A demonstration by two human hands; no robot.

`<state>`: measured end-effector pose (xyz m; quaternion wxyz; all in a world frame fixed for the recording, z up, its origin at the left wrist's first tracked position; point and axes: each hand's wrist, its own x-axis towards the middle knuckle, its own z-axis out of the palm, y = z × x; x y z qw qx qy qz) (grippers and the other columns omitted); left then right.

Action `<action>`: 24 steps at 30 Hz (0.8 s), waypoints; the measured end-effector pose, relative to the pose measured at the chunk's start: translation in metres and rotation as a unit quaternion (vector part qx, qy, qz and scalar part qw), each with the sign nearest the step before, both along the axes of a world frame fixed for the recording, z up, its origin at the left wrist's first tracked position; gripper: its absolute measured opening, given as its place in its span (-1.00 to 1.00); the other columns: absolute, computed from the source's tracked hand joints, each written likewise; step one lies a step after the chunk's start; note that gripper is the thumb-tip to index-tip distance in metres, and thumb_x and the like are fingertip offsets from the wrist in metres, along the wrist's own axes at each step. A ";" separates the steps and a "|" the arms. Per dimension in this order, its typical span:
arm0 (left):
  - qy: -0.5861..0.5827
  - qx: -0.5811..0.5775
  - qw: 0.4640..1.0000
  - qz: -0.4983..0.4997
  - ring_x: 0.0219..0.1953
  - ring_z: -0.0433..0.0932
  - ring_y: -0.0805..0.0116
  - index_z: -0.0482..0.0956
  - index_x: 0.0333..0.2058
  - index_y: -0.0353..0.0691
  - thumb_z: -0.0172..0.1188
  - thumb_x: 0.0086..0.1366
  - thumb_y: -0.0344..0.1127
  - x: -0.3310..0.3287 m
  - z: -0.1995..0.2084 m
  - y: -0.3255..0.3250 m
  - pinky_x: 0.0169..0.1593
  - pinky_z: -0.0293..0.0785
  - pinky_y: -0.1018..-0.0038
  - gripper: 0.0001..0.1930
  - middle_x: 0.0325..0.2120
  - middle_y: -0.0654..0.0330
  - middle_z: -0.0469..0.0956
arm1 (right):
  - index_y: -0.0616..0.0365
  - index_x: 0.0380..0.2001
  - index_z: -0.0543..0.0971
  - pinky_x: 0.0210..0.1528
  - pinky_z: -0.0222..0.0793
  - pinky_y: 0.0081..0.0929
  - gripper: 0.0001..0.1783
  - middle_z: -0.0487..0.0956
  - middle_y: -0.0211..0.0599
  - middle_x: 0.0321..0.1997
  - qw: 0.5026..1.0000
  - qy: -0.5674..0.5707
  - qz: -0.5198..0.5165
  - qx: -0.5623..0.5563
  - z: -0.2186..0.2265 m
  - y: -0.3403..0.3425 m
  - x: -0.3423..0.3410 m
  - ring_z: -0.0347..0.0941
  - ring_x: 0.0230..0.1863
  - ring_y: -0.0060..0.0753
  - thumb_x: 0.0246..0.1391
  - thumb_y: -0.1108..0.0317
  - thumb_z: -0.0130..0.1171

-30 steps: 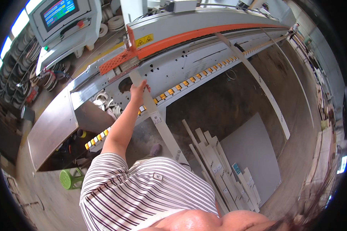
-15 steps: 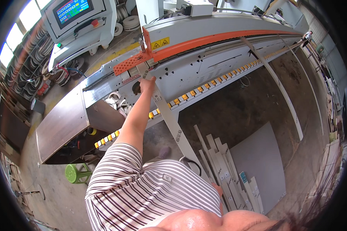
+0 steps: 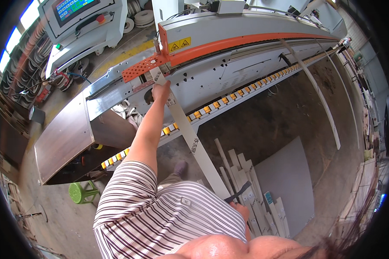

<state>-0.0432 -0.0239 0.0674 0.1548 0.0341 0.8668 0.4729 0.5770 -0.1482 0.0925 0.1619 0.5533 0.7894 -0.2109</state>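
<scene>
My left hand (image 3: 161, 92) is stretched out to the near end of the machine and closed around a long, narrow white board (image 3: 194, 144). The board's far end lies against the perforated orange guard (image 3: 143, 69), and its length slopes back toward my body. Low by my waist, my right hand (image 3: 241, 210) is partly hidden by my striped shirt. From that hand sticks out a dark grey, slim, angled tool (image 3: 238, 193), crossing the near end of the board. Its exact kind cannot be made out, and the fingers around it are mostly hidden.
A row of yellow-and-white rollers (image 3: 217, 105) runs along the machine. Several white strips (image 3: 250, 190) lean beside a grey panel (image 3: 289, 185) at right. A brown cabinet (image 3: 65, 134), a green stool (image 3: 83, 192) and a control panel (image 3: 75, 17) stand at left.
The dark tool by my right hand has swung to the right and now points away from my body. My left hand has shifted slightly along with the view, still holding the board.
</scene>
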 end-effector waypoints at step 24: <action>0.028 0.027 0.999 0.005 -0.01 0.58 -0.09 0.35 0.02 -0.48 0.31 0.05 -0.02 -0.003 -0.005 0.019 0.06 0.49 0.21 -0.29 -0.08 -0.22 0.56 | 0.15 -0.66 0.60 -0.45 0.40 0.12 -0.20 0.54 0.14 -0.64 0.999 0.053 -0.013 0.002 0.006 0.029 -0.002 0.51 -0.53 0.30 0.19 -0.39 -0.13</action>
